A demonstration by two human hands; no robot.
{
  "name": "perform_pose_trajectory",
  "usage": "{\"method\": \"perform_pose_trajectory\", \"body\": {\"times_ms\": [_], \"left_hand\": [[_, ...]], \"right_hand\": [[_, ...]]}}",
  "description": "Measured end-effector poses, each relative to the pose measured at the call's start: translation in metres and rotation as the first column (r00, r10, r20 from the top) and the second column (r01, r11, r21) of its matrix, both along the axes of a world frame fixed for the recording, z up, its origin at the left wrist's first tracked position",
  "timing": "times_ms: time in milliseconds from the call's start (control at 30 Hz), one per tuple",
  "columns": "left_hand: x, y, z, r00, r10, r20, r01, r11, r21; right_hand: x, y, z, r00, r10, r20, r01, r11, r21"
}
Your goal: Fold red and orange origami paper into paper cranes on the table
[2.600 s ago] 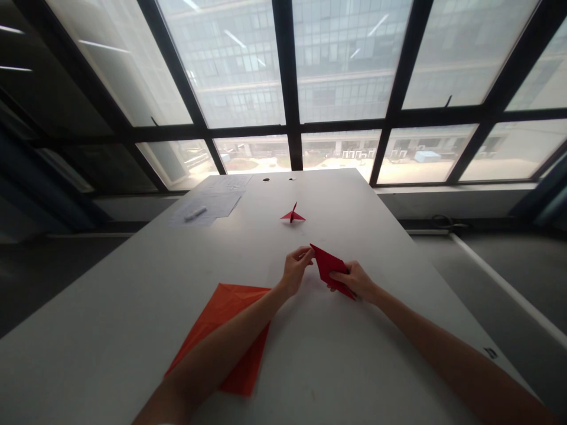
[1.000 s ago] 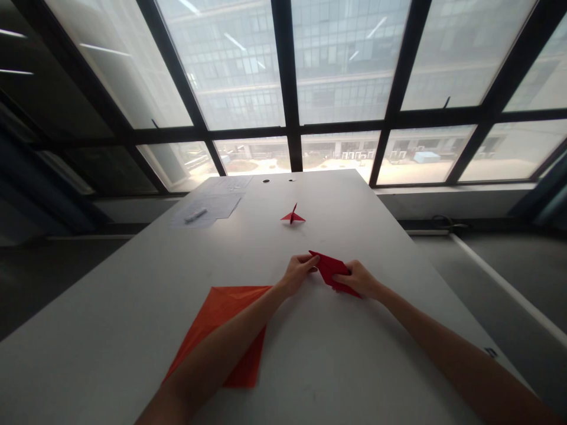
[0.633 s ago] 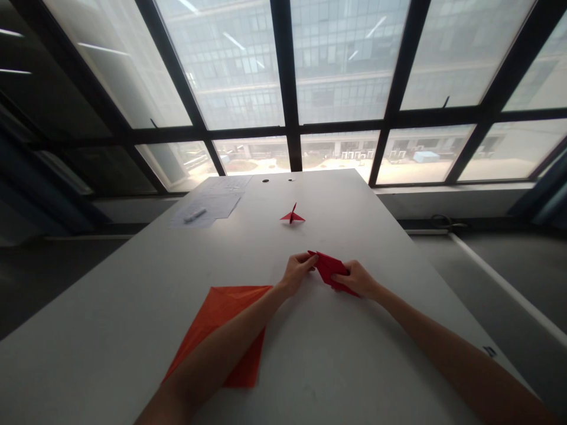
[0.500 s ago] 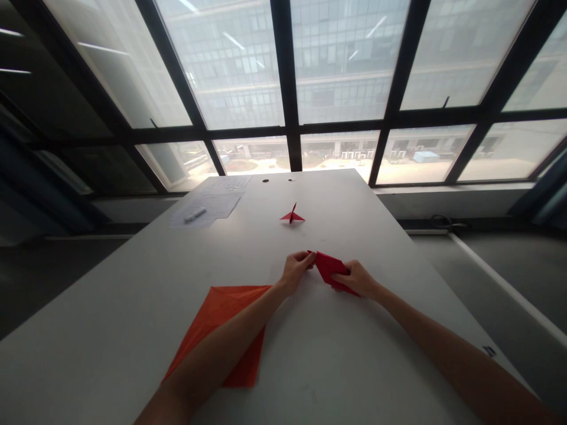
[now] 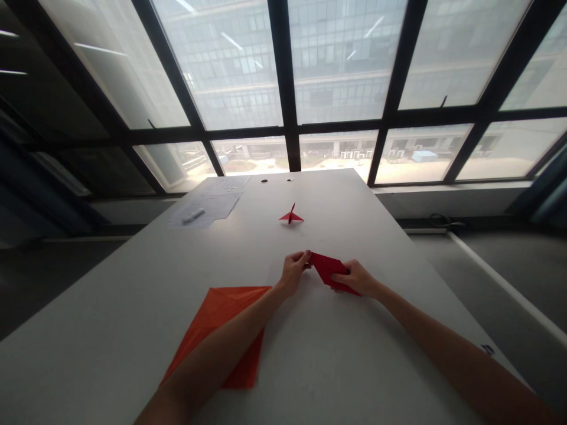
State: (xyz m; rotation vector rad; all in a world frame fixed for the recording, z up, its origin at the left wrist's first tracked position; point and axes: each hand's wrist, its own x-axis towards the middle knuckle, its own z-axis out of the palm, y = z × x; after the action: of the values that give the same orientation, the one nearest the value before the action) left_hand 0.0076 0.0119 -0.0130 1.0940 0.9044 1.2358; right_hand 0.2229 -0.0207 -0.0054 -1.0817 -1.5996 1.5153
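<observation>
A folded piece of red paper (image 5: 326, 267) is held between my two hands above the white table. My left hand (image 5: 294, 271) pinches its left tip between thumb and fingers. On the right end, my right hand (image 5: 357, 276) grips it with the thumb on top and the other fingers mostly hidden underneath. Farther back stands a red origami crane (image 5: 291, 217) with its wings spread. Beneath my left forearm lies a stack of orange-red paper (image 5: 221, 307), partly covered by the arm.
Printed sheets (image 5: 221, 203) lie at the table's far left with a pale marker (image 5: 194, 216) on them. Two small round holes sit near the far edge of the white table (image 5: 336, 366). Large windows rise behind it, and a dark cable (image 5: 445, 221) lies beyond its right side.
My left fingers have shifted slightly left at the red paper's tip. The right hand's grip looks the same, and the view has moved very slightly.
</observation>
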Motion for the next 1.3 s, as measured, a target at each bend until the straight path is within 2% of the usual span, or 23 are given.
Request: {"method": "perform_pose_trajectory", "body": {"times_ms": [133,167,233,300,367,400,567,733,800,1100,1300], "left_hand": [[0.002,-0.001,0.006,0.994,0.038,0.104,-0.038,0.999,-0.007],[0.003,-0.002,0.009,0.992,0.015,0.129,-0.014,1.000,-0.011],[0.004,-0.007,0.013,0.977,-0.143,0.156,0.149,0.989,-0.024],[0.004,-0.012,0.016,0.919,-0.369,0.143,0.379,0.924,-0.055],[0.005,-0.017,0.015,0.874,-0.473,0.108,0.483,0.870,-0.102],[0.006,-0.018,0.014,0.879,-0.468,0.091,0.476,0.872,-0.117],[0.008,-0.016,0.007,0.951,-0.294,0.097,0.302,0.949,-0.090],[0.009,-0.016,0.009,0.947,-0.296,0.126,0.307,0.949,-0.072],[0.010,-0.017,0.009,0.944,-0.301,0.134,0.313,0.947,-0.079],[0.007,-0.014,0.010,0.946,-0.189,0.264,0.227,0.966,-0.124],[0.005,-0.014,0.011,0.934,-0.196,0.298,0.237,0.965,-0.108]], "right_hand": [[-0.001,-0.002,0.004,1.000,-0.009,-0.009,0.009,1.000,0.010],[-0.002,-0.003,0.005,0.999,-0.024,-0.025,0.024,1.000,0.011],[-0.006,-0.004,0.006,0.996,-0.059,-0.071,0.060,0.998,0.017],[-0.010,-0.005,0.005,0.993,-0.074,-0.087,0.078,0.996,0.036],[-0.013,-0.007,0.005,0.996,-0.072,-0.061,0.076,0.995,0.061],[-0.014,-0.007,0.005,0.997,-0.067,-0.041,0.070,0.995,0.066],[-0.015,-0.008,0.006,0.998,-0.050,0.047,0.047,0.997,0.066],[-0.015,-0.003,0.002,0.972,-0.200,0.127,0.168,0.960,0.222],[-0.016,-0.002,0.000,0.969,-0.215,0.124,0.179,0.952,0.247],[-0.011,-0.003,0.002,0.992,-0.118,0.032,0.117,0.992,0.046],[-0.005,0.000,0.000,0.996,-0.086,0.016,0.085,0.996,0.023]]}}
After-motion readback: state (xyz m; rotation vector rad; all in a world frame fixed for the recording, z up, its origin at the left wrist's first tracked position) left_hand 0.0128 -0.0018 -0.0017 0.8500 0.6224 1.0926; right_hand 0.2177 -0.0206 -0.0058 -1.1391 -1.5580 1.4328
